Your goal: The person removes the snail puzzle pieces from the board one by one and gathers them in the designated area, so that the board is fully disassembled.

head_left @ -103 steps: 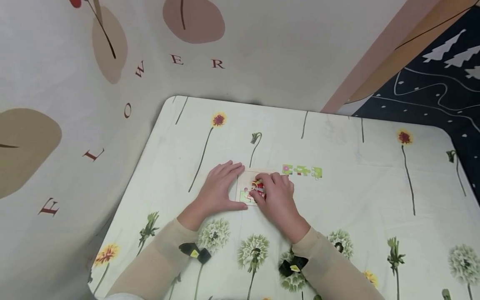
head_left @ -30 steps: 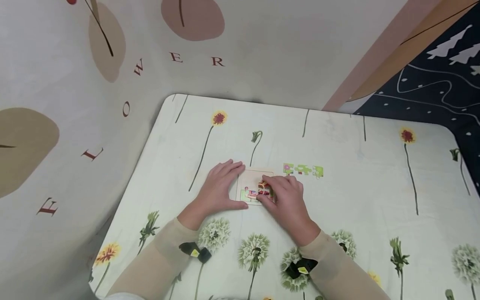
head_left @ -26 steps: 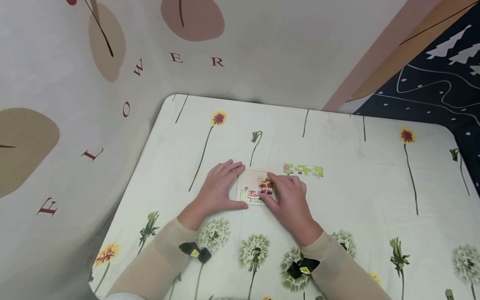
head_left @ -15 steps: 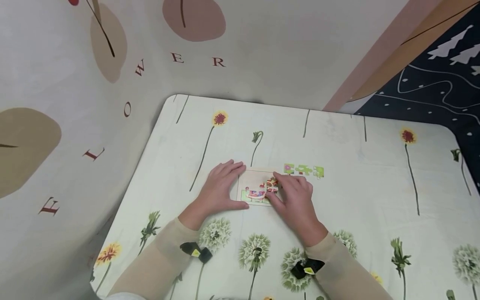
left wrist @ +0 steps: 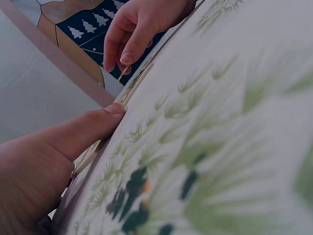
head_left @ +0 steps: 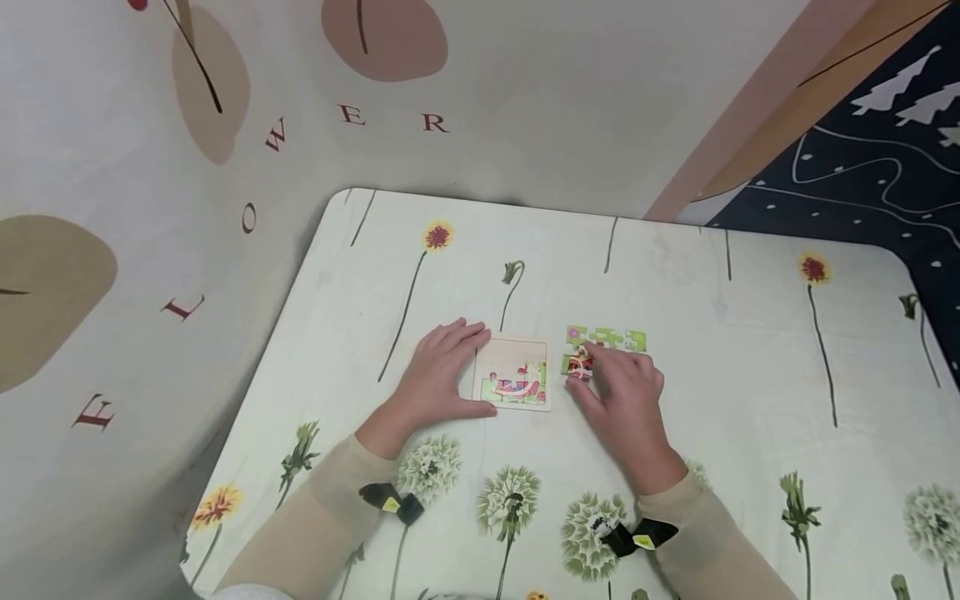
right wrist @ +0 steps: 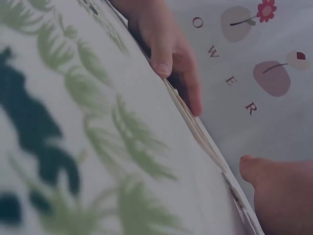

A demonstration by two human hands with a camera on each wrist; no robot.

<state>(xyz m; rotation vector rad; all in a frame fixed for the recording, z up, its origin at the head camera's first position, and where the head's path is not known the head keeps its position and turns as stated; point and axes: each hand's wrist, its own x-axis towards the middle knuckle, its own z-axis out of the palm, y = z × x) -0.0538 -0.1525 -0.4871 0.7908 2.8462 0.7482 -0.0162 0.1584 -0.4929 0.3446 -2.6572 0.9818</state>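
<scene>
A small puzzle tray [head_left: 551,375] with a pale rim lies on the table. Green, pink and blue puzzle pieces [head_left: 517,388] fill its lower and right parts, while bare backing shows at the upper left. My left hand [head_left: 431,379] rests at the tray's left side, fingers straight near the far corner and thumb [left wrist: 105,120] along the near edge. To the right of the tray, my right hand [head_left: 626,404] pinches a red, white and green puzzle piece [head_left: 579,365] between thumb and fingers. In the left wrist view the piece appears as a thin edge [left wrist: 123,73] under the fingertips.
Just beyond the right hand, a row of green puzzle pieces [head_left: 607,337] lies on the table. The tablecloth [head_left: 712,358] is white with printed flowers. A pale printed curtain [head_left: 525,125] rises behind the table's far edge.
My right hand has moved right, carrying the red piece from over the tray to the table beside it. More of the tray now shows. The left hand has stayed in place.
</scene>
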